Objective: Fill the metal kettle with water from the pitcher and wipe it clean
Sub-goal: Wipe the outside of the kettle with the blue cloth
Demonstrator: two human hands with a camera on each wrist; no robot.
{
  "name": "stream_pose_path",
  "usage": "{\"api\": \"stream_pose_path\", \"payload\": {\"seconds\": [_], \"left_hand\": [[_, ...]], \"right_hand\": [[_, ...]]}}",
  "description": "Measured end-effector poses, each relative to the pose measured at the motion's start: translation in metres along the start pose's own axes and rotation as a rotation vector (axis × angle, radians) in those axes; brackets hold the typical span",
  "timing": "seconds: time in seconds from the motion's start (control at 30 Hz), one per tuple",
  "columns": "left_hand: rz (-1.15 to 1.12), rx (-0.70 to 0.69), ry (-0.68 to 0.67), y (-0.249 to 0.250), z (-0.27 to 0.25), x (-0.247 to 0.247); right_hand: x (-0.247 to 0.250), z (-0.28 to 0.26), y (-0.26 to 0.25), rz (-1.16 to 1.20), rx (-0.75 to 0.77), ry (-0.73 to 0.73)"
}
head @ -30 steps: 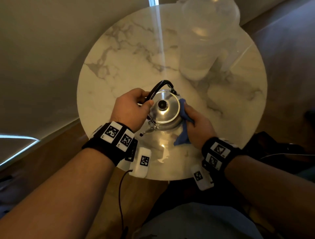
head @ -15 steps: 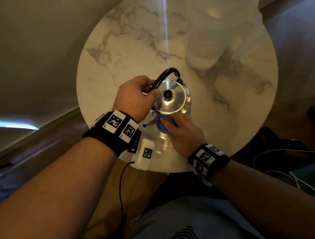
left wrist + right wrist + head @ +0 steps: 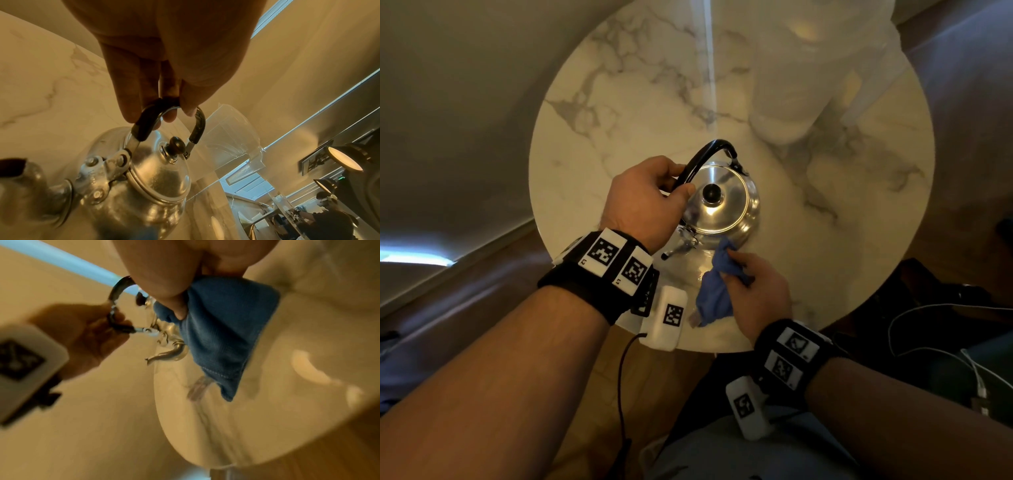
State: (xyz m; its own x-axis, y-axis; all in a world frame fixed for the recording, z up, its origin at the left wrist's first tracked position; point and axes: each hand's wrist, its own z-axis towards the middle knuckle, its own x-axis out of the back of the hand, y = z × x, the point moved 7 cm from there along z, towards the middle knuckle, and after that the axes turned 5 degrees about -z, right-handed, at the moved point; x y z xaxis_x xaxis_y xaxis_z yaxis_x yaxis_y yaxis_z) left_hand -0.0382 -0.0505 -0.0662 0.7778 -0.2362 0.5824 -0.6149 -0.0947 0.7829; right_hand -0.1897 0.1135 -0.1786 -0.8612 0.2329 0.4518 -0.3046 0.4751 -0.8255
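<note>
A shiny metal kettle (image 3: 726,209) with its lid on and a black knob stands on the round marble table (image 3: 619,113). My left hand (image 3: 647,202) grips its black handle (image 3: 702,157); in the left wrist view the fingers (image 3: 148,100) curl round the handle (image 3: 144,128) above the kettle (image 3: 144,186). My right hand (image 3: 756,291) holds a bunched blue cloth (image 3: 717,287) against the kettle's near lower side, beside the spout (image 3: 681,248). The right wrist view shows the cloth (image 3: 222,337) pinched by the thumb, next to the spout (image 3: 168,353). A clear plastic pitcher (image 3: 811,68) stands behind the kettle.
The pitcher (image 3: 230,138) rises just beyond the kettle at the table's far right. The table edge lies close to my wrists, with wooden floor (image 3: 482,291) below. Cables (image 3: 928,342) trail at the right. A lamp (image 3: 345,160) and a seated person (image 3: 329,219) are in the background.
The right hand has moved the cloth from the kettle's right side round to its near side by the spout. My left hand has kept its grip on the handle.
</note>
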Motion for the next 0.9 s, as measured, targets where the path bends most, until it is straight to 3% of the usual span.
{"api": "stream_pose_path", "payload": {"seconds": [0.1,0.33,0.63,0.73,0.83,0.9], "left_hand": [[0.007,-0.003,-0.007,0.001,-0.001,-0.001],[0.031,-0.019,-0.004,0.005,-0.003,-0.001],[0.043,-0.006,0.006,0.005,-0.006,-0.001],[0.047,-0.002,0.012,0.005,-0.007,-0.002],[0.051,-0.002,0.019,0.007,-0.009,-0.003],[0.056,0.001,0.029,0.008,-0.010,-0.002]], "right_hand": [[-0.002,-0.006,0.025,0.145,-0.276,0.026],[0.005,0.036,0.016,0.330,-0.411,0.101],[0.021,0.027,-0.007,0.271,-0.184,0.037],[0.035,0.056,-0.017,0.186,-0.112,0.043],[0.042,0.100,-0.036,0.115,-0.052,-0.038],[0.043,0.102,-0.038,0.093,-0.040,-0.080]]}}
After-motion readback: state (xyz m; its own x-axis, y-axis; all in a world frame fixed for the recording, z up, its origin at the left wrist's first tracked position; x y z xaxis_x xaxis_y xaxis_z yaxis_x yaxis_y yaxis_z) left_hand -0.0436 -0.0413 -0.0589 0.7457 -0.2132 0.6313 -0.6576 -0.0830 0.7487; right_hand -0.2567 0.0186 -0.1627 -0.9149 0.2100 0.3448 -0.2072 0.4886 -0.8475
